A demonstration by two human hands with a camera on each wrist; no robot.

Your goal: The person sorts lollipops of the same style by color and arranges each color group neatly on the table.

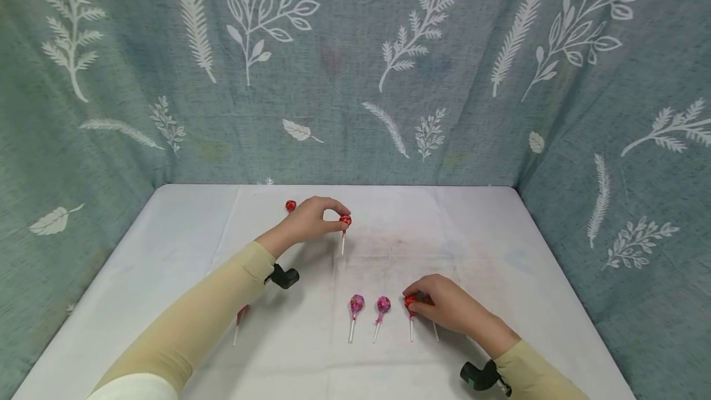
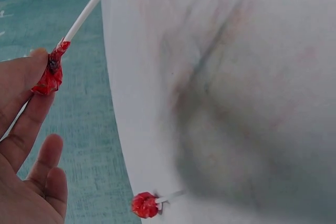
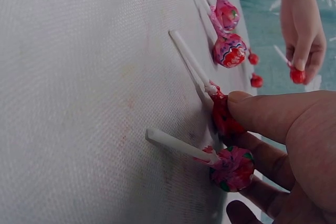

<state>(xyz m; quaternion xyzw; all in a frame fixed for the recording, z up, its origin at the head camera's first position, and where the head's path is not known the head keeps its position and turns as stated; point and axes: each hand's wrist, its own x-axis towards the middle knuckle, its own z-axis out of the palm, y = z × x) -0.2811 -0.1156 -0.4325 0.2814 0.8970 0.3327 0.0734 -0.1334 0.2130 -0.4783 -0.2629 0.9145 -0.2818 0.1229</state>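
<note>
Between thumb and fingers, my left hand (image 1: 311, 221) pinches a red-wrapped lollipop (image 2: 50, 80) by its candy head above the far part of the table, white stick pointing down in the head view. My right hand (image 1: 447, 306) holds another red lollipop (image 3: 224, 116) by its head at the table, thumb on one side. Close beside it, a pink-and-green lollipop (image 3: 233, 169) lies against the right fingers; in the head view the hand covers its head and only part of its stick shows. To the left lie two pink lollipops, one (image 1: 357, 304) beside the other (image 1: 383, 305).
A red lollipop (image 1: 291, 205) lies behind my left hand near the table's far edge. Another red lollipop (image 1: 241, 316) is partly hidden by the left sleeve. The white-covered table (image 1: 500, 239) meets leaf-patterned green-blue curtains (image 1: 344, 159) at the back and sides.
</note>
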